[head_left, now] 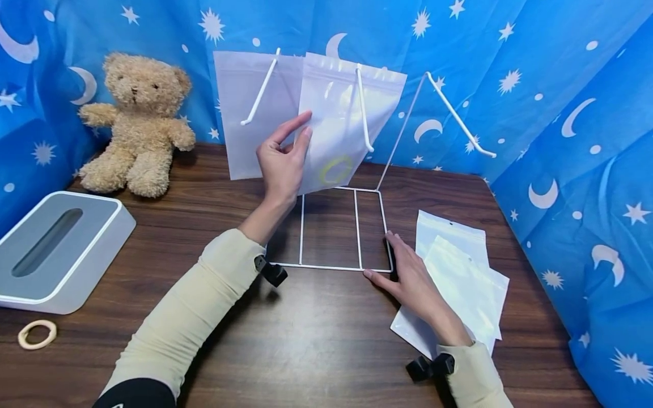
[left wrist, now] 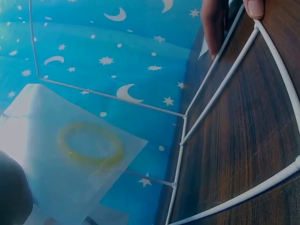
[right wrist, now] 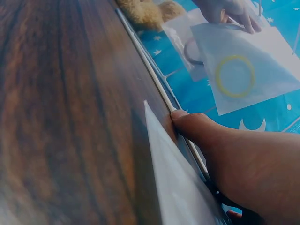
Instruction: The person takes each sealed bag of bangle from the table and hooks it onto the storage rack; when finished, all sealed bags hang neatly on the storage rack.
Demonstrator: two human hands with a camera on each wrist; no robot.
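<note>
My left hand (head_left: 283, 161) pinches the left edge of a white zip bag (head_left: 331, 113) between thumb and fingers. A yellow ring (right wrist: 235, 76) shows through this bag, and the middle hook (head_left: 363, 107) runs out in front of it from its top. Beside it, another white zip bag (head_left: 245, 113) hangs on the left hook (head_left: 260, 88); a dark ring (right wrist: 192, 51) shows in it. My right hand (head_left: 413, 277) holds the front right corner of the white wire rack (head_left: 331, 267), thumb on the front bar and fingers along the side bar.
Several flat white bags (head_left: 466, 283) lie overlapping under my right forearm. The rack's right hook (head_left: 459, 116) is bare. At left are a teddy bear (head_left: 143, 124), a grey-topped tissue box (head_left: 92, 255) and a pale wooden ring (head_left: 37, 334). Blue star-patterned cloth (head_left: 586, 170) surrounds the table.
</note>
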